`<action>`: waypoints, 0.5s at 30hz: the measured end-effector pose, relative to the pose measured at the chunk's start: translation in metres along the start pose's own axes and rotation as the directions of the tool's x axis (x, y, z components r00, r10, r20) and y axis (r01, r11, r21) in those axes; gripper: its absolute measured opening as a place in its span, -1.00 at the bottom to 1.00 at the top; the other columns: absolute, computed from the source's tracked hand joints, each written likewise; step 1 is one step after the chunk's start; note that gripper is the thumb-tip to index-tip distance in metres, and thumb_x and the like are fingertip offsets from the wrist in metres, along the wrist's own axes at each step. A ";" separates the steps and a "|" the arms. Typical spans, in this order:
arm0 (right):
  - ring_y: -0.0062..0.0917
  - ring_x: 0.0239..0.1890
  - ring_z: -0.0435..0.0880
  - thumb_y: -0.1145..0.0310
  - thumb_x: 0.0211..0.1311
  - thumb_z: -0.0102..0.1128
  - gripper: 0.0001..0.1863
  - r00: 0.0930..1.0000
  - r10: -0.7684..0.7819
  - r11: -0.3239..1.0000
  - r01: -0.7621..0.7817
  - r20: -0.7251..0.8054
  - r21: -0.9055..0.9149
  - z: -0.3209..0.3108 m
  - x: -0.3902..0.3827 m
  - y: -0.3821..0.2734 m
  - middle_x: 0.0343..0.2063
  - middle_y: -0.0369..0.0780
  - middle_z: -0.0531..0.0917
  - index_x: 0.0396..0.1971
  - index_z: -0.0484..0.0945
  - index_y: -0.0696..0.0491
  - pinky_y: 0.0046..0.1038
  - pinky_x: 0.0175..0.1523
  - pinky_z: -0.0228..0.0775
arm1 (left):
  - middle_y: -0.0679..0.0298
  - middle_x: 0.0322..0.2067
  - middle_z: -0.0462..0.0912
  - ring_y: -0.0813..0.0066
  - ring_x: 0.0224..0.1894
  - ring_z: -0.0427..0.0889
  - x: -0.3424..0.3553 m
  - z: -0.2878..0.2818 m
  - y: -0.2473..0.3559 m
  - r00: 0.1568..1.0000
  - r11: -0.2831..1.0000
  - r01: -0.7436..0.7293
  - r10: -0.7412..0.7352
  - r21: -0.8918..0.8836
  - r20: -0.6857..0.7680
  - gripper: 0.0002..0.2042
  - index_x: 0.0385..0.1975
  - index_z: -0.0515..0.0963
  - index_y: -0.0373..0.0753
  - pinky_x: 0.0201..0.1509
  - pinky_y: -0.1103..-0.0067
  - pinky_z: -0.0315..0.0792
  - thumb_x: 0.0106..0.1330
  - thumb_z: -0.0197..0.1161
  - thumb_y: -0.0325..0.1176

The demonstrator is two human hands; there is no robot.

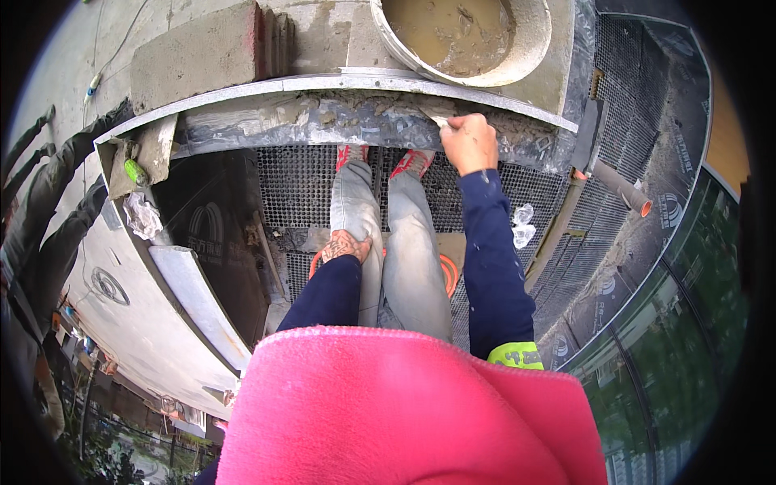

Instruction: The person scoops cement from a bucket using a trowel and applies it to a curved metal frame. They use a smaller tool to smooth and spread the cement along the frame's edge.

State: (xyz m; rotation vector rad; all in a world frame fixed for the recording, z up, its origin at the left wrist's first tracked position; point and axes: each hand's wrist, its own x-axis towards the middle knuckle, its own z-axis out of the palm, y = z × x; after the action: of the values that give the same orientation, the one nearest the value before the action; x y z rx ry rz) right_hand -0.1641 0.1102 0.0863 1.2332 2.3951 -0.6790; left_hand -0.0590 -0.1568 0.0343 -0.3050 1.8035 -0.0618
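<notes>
For the long dark ledge (267, 123) below the metal strip (323, 83), we'd go with short, overlapping strokes, light even pressure, and the blade kept low so it doesn't gouge. It looks pretty rough: dark coating with patchy grey mortar (356, 111), lumpier toward the top. The bucket (529, 36) just beyond the strip has a crusty pale wall and murky brown liquid with clumps in it. Our left hand (346, 246) rests on the left trouser leg (352, 198); can't really tell how its fingers are set. Our right hand (470, 144) is pinching a small pale scraper (441, 121) at the ledge's right half, mostly hidden, so we can't tell if its tip touches the mortar.
</notes>
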 end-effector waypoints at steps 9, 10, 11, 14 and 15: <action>-0.33 -0.16 0.71 0.31 -0.13 0.45 -0.69 0.944 0.013 0.992 0.028 0.329 -0.120 -0.053 0.065 -0.007 -0.28 -0.10 0.73 -0.29 0.73 0.04 -0.42 0.02 0.48 | -0.04 0.03 0.56 0.11 0.10 0.56 0.004 0.004 -0.006 0.998 0.998 -0.050 0.049 -0.034 -0.029 -0.28 0.01 0.50 -0.37 0.20 0.37 0.41 0.06 0.28 0.20; -0.33 -0.22 0.72 0.32 -0.14 0.45 -0.70 0.949 0.034 0.989 0.013 0.313 -0.148 -0.061 0.067 -0.017 -0.31 -0.10 0.73 -0.32 0.72 0.07 -0.41 -0.04 0.50 | -0.04 0.03 0.56 0.11 0.11 0.56 0.002 0.001 -0.005 0.998 0.998 -0.056 0.054 -0.041 -0.029 -0.27 0.01 0.49 -0.37 0.20 0.37 0.41 0.06 0.27 0.20; -0.35 -0.28 0.72 0.32 -0.14 0.45 -0.71 0.947 0.035 0.989 0.013 0.318 -0.146 -0.068 0.074 -0.021 -0.35 -0.10 0.73 -0.34 0.72 0.09 -0.40 -0.07 0.51 | -0.04 0.03 0.56 0.11 0.11 0.56 0.001 -0.002 -0.004 0.998 0.997 -0.064 0.063 -0.049 -0.030 -0.27 0.02 0.49 -0.38 0.21 0.37 0.41 0.06 0.27 0.19; -0.49 -0.50 0.66 0.34 -0.11 0.45 -0.74 0.928 0.067 0.996 -0.040 0.365 -0.083 -0.093 0.073 -0.032 -0.50 -0.18 0.70 -0.39 0.69 0.14 -0.45 -0.28 0.51 | -0.02 0.05 0.55 0.11 0.12 0.55 0.003 0.000 -0.005 0.998 0.996 -0.062 0.060 -0.068 -0.027 -0.26 0.03 0.48 -0.37 0.21 0.37 0.41 0.05 0.28 0.20; -0.53 -0.53 0.64 0.34 -0.10 0.44 -0.75 0.925 0.070 0.998 -0.063 0.373 -0.031 -0.099 0.072 -0.029 -0.53 -0.21 0.68 -0.40 0.68 0.15 -0.47 -0.32 0.50 | -0.01 0.05 0.55 0.11 0.12 0.55 0.003 0.000 -0.005 0.998 0.996 -0.058 0.057 -0.068 -0.020 -0.26 0.04 0.48 -0.36 0.21 0.36 0.41 0.05 0.28 0.20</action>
State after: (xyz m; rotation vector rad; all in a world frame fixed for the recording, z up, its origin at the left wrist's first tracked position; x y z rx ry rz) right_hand -0.2375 0.1985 0.1379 1.0603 2.0320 -0.7892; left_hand -0.0586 -0.1627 0.0330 -0.3017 1.8339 0.0385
